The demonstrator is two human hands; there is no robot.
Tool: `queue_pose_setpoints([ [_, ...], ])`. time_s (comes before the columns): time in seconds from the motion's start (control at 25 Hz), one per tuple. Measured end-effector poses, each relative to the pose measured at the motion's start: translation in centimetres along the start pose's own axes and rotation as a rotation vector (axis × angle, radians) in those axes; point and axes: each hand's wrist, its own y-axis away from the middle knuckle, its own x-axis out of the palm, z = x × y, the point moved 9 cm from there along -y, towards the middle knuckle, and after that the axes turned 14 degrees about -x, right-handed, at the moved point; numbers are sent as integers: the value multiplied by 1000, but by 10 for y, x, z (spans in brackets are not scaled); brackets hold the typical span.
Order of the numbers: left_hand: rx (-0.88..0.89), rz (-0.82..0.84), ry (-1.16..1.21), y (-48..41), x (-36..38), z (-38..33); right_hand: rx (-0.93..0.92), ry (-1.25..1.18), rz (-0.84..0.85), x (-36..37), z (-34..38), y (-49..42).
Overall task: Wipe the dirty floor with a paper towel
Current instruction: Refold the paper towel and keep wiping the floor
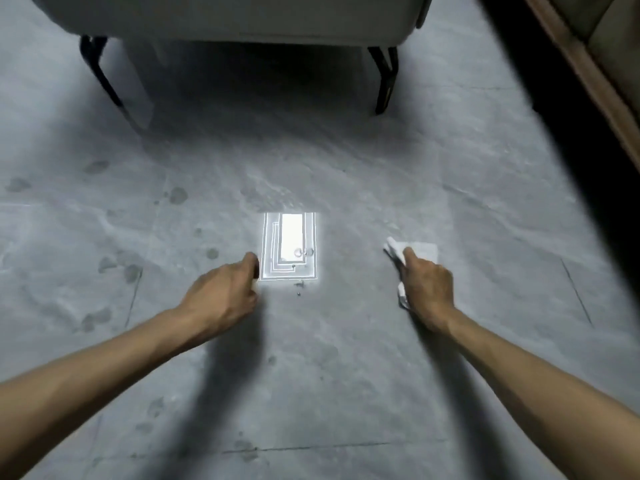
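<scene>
Down below the person lay a grey tiled floor (346,161), and it filled nearly the whole view. At the top stood a pale armchair (242,15) on black legs (384,81), and a wooden piece of furniture (595,84) ran along the right edge. Near the middle of the floor a bright patch of light (298,237) shone back. The left hand (221,296) was just beside that patch with its fingers curled under; I could not tell if it held anything. The right hand (427,285) was on the other side of the patch and gripped a crumpled white paper towel (424,249), either just over the floor or touching it. Dark spots (178,195) dotted the floor, mostly on the left side. A few small drops (303,252) sat at the bottom of the bright patch. It looked like the wiping had hardly begun, since so many marks were there. Next, the towel would need to be pressed down and rubbed over the drops, then the spots
</scene>
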Motion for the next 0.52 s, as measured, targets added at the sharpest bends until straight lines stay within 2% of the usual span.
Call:
queue_pose_setpoints([
  [0.08, -50, 4, 1, 10, 15, 45, 369, -39, -151, -12, -22, -3],
  [0.12, -37, 11, -18, 13, 27, 56, 465, -66, -213, -12, -6, -11],
  [0.16, -21, 28, -37, 14, 39, 60, 472, -91, -240, -10, 25, -24],
  [0.28, -56, 102, -39, 7, 52, 64, 190, -115, -201, 5, 154, -62],
  [0.4, -94, 214, -37, 3, 54, 63, -351, -126, -1, 20, 255, -59],
  [0.48, -105, 240, -46, 2, 49, 63, -618, -113, 65, 17, 241, -45],
  [0.52, -112, 245, -50, 1, 46, 63, -608, -84, 61, 14, 209, -41],
])
